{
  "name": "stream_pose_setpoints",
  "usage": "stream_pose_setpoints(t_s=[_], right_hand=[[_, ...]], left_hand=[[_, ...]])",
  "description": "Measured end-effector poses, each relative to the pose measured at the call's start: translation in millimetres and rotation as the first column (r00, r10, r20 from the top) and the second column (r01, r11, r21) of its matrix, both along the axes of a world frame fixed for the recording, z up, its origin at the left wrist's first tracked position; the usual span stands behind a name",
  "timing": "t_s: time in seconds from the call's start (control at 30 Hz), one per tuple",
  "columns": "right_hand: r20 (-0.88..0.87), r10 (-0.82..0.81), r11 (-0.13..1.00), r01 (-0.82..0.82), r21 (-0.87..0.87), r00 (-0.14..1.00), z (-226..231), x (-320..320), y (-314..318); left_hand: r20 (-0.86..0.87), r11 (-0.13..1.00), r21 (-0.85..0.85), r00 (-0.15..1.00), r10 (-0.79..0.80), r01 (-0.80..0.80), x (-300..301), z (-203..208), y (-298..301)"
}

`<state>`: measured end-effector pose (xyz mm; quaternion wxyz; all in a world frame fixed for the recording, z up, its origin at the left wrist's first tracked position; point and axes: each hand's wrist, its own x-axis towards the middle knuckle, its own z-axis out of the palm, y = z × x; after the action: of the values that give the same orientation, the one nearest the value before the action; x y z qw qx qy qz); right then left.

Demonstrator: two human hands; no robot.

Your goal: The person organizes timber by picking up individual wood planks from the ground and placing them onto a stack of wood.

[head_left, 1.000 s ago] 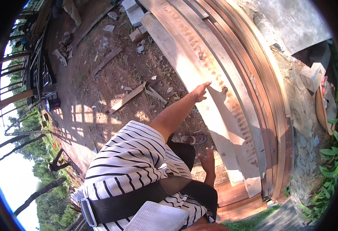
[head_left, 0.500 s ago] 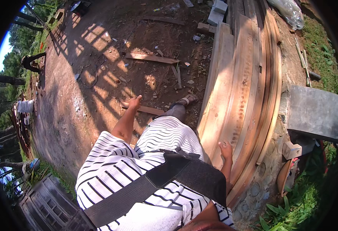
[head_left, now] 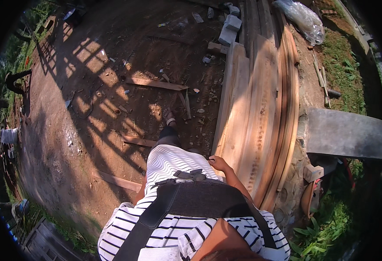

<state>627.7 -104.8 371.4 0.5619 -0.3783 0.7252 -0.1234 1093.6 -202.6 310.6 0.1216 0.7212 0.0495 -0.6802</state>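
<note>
My right hand [head_left: 219,163] is in front of my striped shirt [head_left: 173,158], beside the near left side of the stacked wooden planks [head_left: 260,122]. Its fingers are curled closed; a small dark spot shows at the fingertips, too small to name. Whether the hand touches the planks, I cannot tell. Of my left arm only a sliver [head_left: 141,191] shows at the shirt's left side, and the hand itself is hidden. A sandalled foot [head_left: 169,118] of mine steps forward on the dirt.
Loose boards lie on the dirt ground, among them one ahead [head_left: 156,83] and one at my left [head_left: 117,179]. Grey blocks [head_left: 230,29] and clear plastic sheeting [head_left: 301,21] are at the far end of the stack. A grey slab [head_left: 345,132] juts out at right.
I have moved forward along the plank stack. My left hand, outstretched before, has swung back out of sight. My right hand has come forward and inward, its fingers now curled closed.
</note>
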Motion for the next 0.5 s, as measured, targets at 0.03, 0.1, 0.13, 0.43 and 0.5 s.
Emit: stream_pose_setpoints(t_s=[0.03,0.1,0.13,0.43,0.5], right_hand=[[-0.025,0.047,0.996,-0.049,-0.070,0.999,-1.8,-5.2,-36.5],[-0.092,0.061,0.987,-0.074,-0.139,0.994,2.8,-29.6,-104.2],[-0.103,0.036,0.990,-0.049,-0.135,0.994,7.1,-32.5,-132.3],[-0.155,-0.146,0.983,0.126,-0.131,0.977,86.7,-93.4,-374.3],[-0.214,0.061,0.994,-0.079,-0.076,0.975,88.0,-97.3,-416.2]], left_hand=[[-0.016,0.999,-0.032,1.000,0.013,-0.013,-20.0,-8.2,-33.1],[-0.038,0.996,-0.072,0.998,0.044,-0.046,-48.6,-18.4,-99.5],[-0.022,0.994,-0.084,0.998,0.066,-0.068,-47.2,-16.7,-126.4],[-0.013,0.881,-0.463,0.995,0.100,-0.095,-16.3,13.6,-471.7],[-0.015,0.801,-0.595,0.998,0.068,-0.064,-23.7,24.2,-533.9]])
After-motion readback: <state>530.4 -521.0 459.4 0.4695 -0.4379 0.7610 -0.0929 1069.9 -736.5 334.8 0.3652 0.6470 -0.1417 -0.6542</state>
